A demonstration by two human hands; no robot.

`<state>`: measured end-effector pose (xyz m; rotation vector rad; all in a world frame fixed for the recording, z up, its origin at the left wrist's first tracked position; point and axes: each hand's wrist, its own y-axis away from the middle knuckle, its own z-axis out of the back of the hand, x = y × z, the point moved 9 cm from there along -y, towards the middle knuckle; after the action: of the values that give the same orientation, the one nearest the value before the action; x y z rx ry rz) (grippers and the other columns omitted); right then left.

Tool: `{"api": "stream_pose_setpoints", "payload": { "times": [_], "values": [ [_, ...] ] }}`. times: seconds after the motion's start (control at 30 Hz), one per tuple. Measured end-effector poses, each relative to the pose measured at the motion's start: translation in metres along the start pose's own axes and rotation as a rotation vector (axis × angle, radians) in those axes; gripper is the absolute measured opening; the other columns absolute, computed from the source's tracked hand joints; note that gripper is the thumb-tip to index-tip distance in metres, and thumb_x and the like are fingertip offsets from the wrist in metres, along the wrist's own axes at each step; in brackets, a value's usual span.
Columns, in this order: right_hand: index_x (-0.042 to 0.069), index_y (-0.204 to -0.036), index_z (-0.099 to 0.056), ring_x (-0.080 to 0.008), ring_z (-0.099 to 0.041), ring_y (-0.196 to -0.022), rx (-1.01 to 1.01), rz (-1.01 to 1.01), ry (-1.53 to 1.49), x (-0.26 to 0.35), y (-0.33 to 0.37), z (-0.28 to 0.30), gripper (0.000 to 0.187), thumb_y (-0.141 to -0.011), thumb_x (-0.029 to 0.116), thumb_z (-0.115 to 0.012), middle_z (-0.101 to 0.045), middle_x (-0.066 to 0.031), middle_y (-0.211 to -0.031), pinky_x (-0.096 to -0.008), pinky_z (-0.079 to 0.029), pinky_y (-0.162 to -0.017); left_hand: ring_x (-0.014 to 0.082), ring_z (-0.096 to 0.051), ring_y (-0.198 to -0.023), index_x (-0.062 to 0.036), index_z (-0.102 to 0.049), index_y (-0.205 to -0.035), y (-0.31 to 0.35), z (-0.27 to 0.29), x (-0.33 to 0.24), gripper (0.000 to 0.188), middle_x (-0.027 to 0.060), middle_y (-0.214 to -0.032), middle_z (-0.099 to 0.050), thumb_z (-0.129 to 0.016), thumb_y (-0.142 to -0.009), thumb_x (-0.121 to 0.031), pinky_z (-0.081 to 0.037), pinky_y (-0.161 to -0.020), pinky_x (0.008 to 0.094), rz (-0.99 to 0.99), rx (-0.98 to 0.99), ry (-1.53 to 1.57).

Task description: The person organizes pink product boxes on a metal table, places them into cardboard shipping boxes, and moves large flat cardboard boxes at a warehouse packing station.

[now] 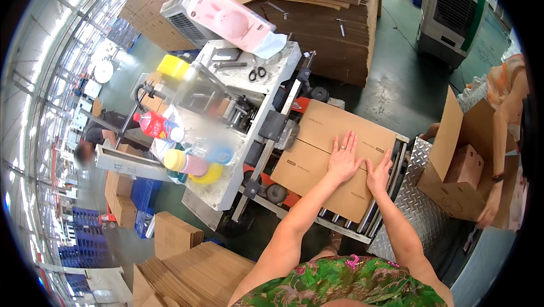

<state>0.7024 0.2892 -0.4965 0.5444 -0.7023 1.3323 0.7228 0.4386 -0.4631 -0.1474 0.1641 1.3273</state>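
Note:
A brown cardboard carton (317, 126) lies on the roller conveyor (403, 154) in front of me, its top flaps folded down to meet at a middle seam. My left hand (344, 160) rests flat on the top near the seam, fingers stretched out. Beside it, my right hand (378, 175) touches the carton near its right edge, its fingers extended and the thumb apart. Neither hand grips anything. Left of the carton stands the sealing machine (272, 126), with black rollers beside the conveyor.
On the machine's top are scissors (257, 73), a red-labelled bottle (153, 124) and a pink box (226, 15). At right, a co-worker's arms (501, 131) reach around an open carton (453, 160) by a metal plate (413, 193). Flat cardboard stacks (198, 273) stand lower left.

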Motion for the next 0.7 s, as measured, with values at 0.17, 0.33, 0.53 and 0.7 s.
{"api": "stream_pose_setpoints", "payload": {
  "times": [0.17,0.33,0.53,0.7],
  "values": [
    [0.007,-0.148,-0.002,-0.0475,-0.041,-0.121,0.105,0.036,-0.051,0.039,-0.002,-0.064,0.083,-0.089,0.032,-0.056,-0.025,-0.0291,-0.141,-0.0486,-0.043,-0.094,0.0286,-0.009,-0.143,0.0022,-0.025,-0.143,0.029,0.002,0.028,0.067,0.0156,-0.154,-0.016,-0.042,-0.092,-0.037,-0.006,-0.114,0.0505,0.12,-0.113,-0.071],
    [-0.004,-0.145,-0.015,-0.0353,-0.029,-0.135,0.191,0.261,-0.22,0.009,-0.013,-0.061,0.065,-0.094,0.019,-0.048,-0.029,-0.0247,-0.145,-0.0402,-0.027,-0.11,0.034,-0.019,-0.139,0.0017,-0.036,-0.137,0.112,0.047,0.016,0.063,0.0185,-0.15,-0.022,-0.057,-0.083,-0.02,-0.017,-0.112,0.0473,0.109,-0.376,0.204],
    [-0.001,-0.119,-0.052,-0.0246,-0.057,-0.09,0.426,0.254,-0.049,-0.132,0.048,-0.031,0.032,-0.093,0.017,-0.055,-0.057,-0.0151,-0.107,-0.0338,-0.048,-0.08,0.0395,-0.033,-0.127,-0.0013,-0.048,-0.124,0.303,0.119,0.08,0.058,0.0217,-0.137,-0.034,-0.068,-0.072,-0.016,-0.03,-0.103,0.0482,0.535,-0.658,-0.019],
    [0.002,-0.1,-0.055,-0.0081,-0.047,-0.051,0.722,-0.179,-0.55,-0.238,0.108,-0.011,0.014,-0.091,0.012,-0.057,-0.052,-0.0037,-0.073,-0.0213,-0.036,-0.04,0.0407,-0.035,-0.125,-0.0015,-0.049,-0.122,0.497,0.181,0.078,0.058,0.0226,-0.135,-0.037,-0.069,-0.07,-0.015,-0.031,-0.102,0.0485,0.901,-0.773,-0.334]
  ]
}}
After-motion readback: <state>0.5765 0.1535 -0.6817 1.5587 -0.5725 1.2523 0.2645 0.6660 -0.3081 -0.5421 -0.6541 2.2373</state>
